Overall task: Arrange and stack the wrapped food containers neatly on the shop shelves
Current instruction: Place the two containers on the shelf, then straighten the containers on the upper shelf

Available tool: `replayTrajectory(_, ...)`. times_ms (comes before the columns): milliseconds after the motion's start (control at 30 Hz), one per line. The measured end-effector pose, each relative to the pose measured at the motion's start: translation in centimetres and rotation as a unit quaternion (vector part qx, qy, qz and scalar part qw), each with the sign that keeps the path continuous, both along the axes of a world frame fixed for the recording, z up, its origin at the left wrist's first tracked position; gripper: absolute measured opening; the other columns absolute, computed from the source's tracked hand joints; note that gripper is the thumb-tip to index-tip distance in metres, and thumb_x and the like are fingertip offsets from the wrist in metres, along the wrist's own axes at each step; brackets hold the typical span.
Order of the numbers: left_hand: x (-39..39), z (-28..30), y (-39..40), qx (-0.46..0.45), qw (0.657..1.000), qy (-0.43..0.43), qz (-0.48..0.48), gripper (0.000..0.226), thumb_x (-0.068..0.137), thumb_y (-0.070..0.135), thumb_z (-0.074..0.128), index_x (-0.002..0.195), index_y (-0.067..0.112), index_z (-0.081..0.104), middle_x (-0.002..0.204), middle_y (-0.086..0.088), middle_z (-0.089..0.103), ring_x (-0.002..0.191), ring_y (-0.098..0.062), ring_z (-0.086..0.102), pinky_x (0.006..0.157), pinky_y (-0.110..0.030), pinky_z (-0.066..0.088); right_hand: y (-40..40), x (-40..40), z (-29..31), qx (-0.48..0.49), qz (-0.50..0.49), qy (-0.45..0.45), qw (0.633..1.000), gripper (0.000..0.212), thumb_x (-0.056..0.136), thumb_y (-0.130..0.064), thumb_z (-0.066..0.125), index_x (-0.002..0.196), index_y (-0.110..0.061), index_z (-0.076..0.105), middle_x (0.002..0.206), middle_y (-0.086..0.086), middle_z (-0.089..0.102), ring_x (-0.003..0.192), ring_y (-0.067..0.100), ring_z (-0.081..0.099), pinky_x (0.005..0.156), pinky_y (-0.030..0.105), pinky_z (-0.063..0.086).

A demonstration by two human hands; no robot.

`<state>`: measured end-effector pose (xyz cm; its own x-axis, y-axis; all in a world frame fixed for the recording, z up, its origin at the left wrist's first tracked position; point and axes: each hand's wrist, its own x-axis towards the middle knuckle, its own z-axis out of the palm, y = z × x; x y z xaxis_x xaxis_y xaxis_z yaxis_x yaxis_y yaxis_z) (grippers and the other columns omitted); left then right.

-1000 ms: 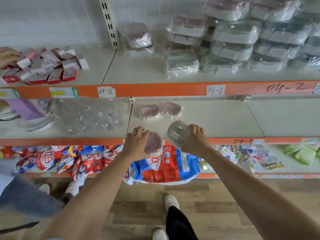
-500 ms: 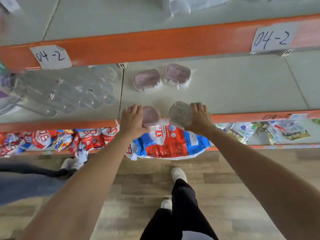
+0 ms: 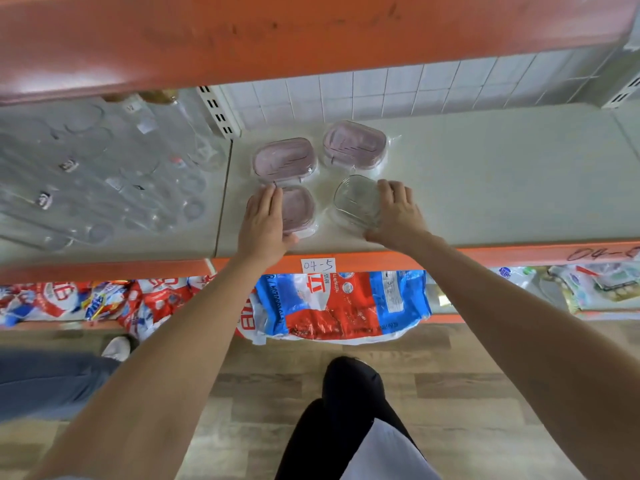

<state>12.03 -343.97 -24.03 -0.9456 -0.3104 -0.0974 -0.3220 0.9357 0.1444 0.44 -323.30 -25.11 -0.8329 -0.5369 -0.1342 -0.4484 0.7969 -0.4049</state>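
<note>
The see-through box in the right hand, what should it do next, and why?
Probably turn it lid-up and set it flat behind-right of the front pink box, under the back right one. The right hand grips the clear box tilted with its glass bottom showing, while three boxes lie lid-up and that corner of the shelf is free.

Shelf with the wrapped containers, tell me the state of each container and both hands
Back-left pink-lidded container: wrapped, flat on shelf.
Back-right pink-lidded container: wrapped, flat.
Front-left pink-lidded container: under left hand.
Clear container: tilted, gripped by right hand.
</note>
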Motion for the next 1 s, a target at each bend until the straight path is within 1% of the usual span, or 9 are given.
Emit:
replayTrajectory(100, -0.1, 0.6, 0.5, -0.046, 0.998, -0.043, -0.010, 0.093, 0.086, 0.033, 0.066, 0.150, -0.001, 0.008, 0.158, -0.017, 0.006, 0.145, -0.031, 0.009, 0.119, -0.037, 0.007, -0.1, 0.1, 0.6, 0.025, 0.002, -0.001, 1.000, 0.093, 0.069, -0.031, 0.076, 0.142, -0.007, 0.023, 0.139, 0.010, 0.030, 0.130, 0.028, 0.027, 0.104, 0.036, 0.032)
replayTrajectory(267, 0.4, 2.9, 1.4, -0.086, 0.994, -0.052, -0.042, 0.070, 0.084, 0.029, 0.068, 0.140, 0.005, 0.032, 0.144, -0.014, 0.028, 0.132, -0.030, 0.032, 0.110, -0.036, 0.027, 0.3, 0.7, 3.2, 0.078, 0.038, 0.031, 0.996, 0.105, 0.073, -0.048, 0.075, 0.146, -0.004, 0.014, 0.148, 0.011, 0.024, 0.137, 0.027, 0.023, 0.113, 0.034, 0.018)
replayTrajectory(400, 2.3, 4.9, 2.4, -0.081, 0.993, -0.059, -0.057, 0.043, 0.089, 0.019, 0.059, 0.127, 0.005, 0.046, 0.131, -0.012, 0.040, 0.125, -0.029, 0.039, 0.100, -0.038, 0.041, 1.1, 3.3, 5.2, 0.082, 0.088, 0.072, 0.990, 0.078, 0.079, -0.039, 0.069, 0.138, -0.006, 0.031, 0.140, 0.011, 0.035, 0.130, 0.027, 0.032, 0.107, 0.033, 0.027)
replayTrajectory(533, 4.5, 7.6, 3.8, -0.029, 0.990, -0.114, -0.078, 0.027, 0.092, 0.013, 0.053, 0.117, 0.004, 0.054, 0.119, -0.009, 0.048, 0.110, -0.027, 0.053, 0.082, -0.037, 0.046, 1.9, 5.9, 7.9, 0.124, 0.127, 0.032, 0.984, 0.059, 0.083, -0.032, 0.065, 0.129, -0.006, 0.040, 0.130, 0.011, 0.041, 0.125, 0.026, 0.037, 0.099, 0.035, 0.036)
replayTrajectory(633, 5.7, 10.0, 4.8, -0.015, 0.978, -0.174, -0.111, 0.026, 0.092, 0.015, 0.052, 0.114, 0.003, 0.057, 0.118, -0.011, 0.052, 0.107, -0.028, 0.055, 0.084, -0.037, 0.047, 2.7, 7.7, 10.2, 0.148, 0.153, -0.005, 0.977, 0.056, 0.085, -0.030, 0.066, 0.129, -0.005, 0.042, 0.130, 0.011, 0.042, 0.124, 0.026, 0.039, 0.098, 0.038, 0.041)
replayTrajectory(700, 6.7, 11.9, 5.6, -0.010, 0.968, -0.221, -0.121, 0.021, 0.091, 0.017, 0.054, 0.101, 0.000, 0.058, 0.113, -0.014, 0.057, 0.095, -0.026, 0.056, 0.074, -0.034, 0.046, 3.2, 9.1, 11.9, 0.178, 0.171, -0.018, 0.969, 0.055, 0.085, -0.030, 0.066, 0.128, -0.005, 0.043, 0.130, 0.010, 0.042, 0.124, 0.026, 0.039, 0.099, 0.039, 0.042)
replayTrajectory(767, 7.7, 13.9, 6.3, -0.005, 0.959, -0.253, -0.127, 0.020, 0.092, 0.019, 0.054, 0.084, 0.001, 0.056, 0.101, -0.020, 0.060, 0.082, -0.029, 0.055, 0.067, -0.036, 0.042, 3.7, 10.5, 13.7, 0.200, 0.186, -0.020, 0.962, 0.053, 0.085, -0.030, 0.066, 0.127, -0.005, 0.044, 0.129, 0.010, 0.043, 0.123, 0.025, 0.039, 0.098, 0.039, 0.042)
replayTrajectory(833, 8.6, 16.1, 7.0, 0.006, 0.956, -0.264, -0.130, 0.026, 0.091, 0.019, 0.053, 0.078, -0.003, 0.057, 0.087, -0.020, 0.060, 0.084, -0.035, 0.057, 0.073, -0.040, 0.046, 4.1, 11.9, 15.6, 0.204, 0.191, -0.019, 0.960, 0.052, 0.085, -0.030, 0.066, 0.127, -0.006, 0.045, 0.128, 0.010, 0.045, 0.122, 0.024, 0.040, 0.098, 0.038, 0.041)
replayTrajectory(1000, 10.0, 21.9, 7.8, 0.032, 0.962, -0.235, -0.138, 0.028, 0.090, 0.022, 0.057, 0.093, -0.005, 0.062, 0.102, -0.023, 0.064, 0.095, -0.035, 0.061, 0.076, -0.036, 0.047, 5.2, 14.5, 22.1, 0.199, 0.200, -0.014, 0.959, 0.052, 0.087, -0.032, 0.065, 0.128, -0.007, 0.047, 0.129, 0.008, 0.050, 0.120, 0.024, 0.048, 0.094, 0.032, 0.041)
